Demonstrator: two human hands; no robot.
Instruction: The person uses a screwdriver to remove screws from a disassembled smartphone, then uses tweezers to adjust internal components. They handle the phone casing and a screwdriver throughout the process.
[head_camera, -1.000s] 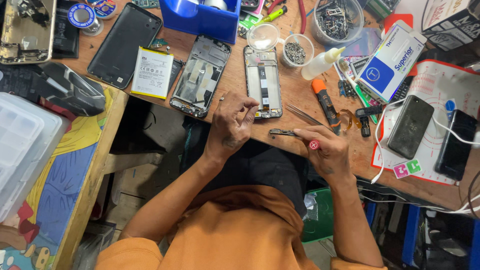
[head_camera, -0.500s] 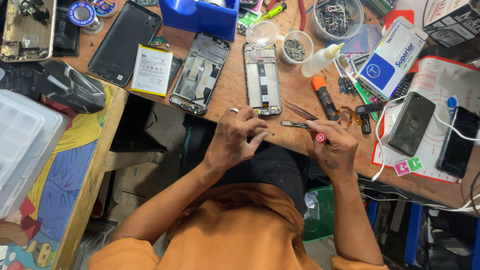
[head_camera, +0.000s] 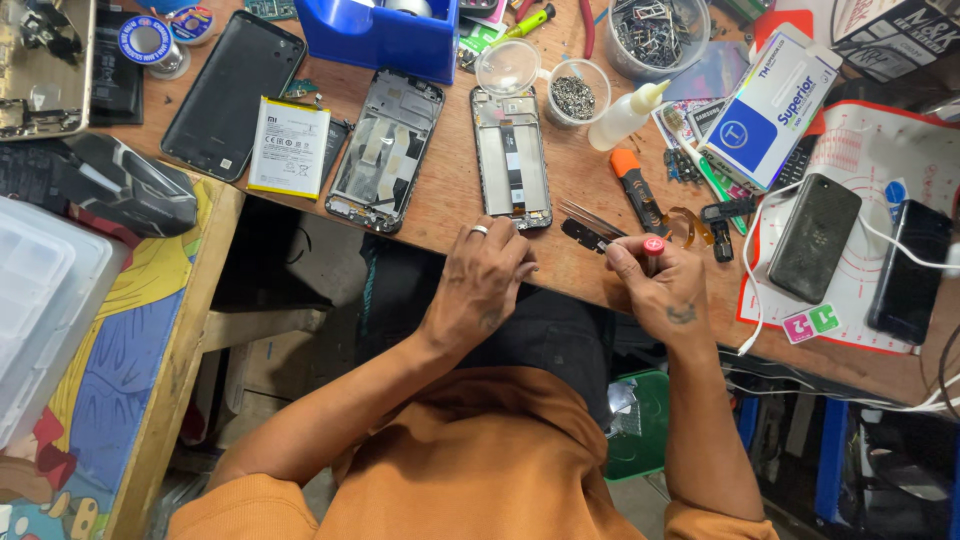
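The right hand (head_camera: 668, 290) pinches a thin tool with a round red top (head_camera: 653, 245), just past the near edge of the brown wooden workbench (head_camera: 440, 205). Its tip touches a small flat black part (head_camera: 585, 234). The left hand (head_camera: 482, 280) curls shut beside that part; I cannot tell what it holds. Just past it lies an open grey metal phone frame (head_camera: 511, 157). Farther right rests a blue and white cardboard box (head_camera: 768, 108).

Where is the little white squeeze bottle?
In the head view, the white plastic squeeze bottle lies tilted on the wooden table, right of the small clear screw cup, beyond the right hand.
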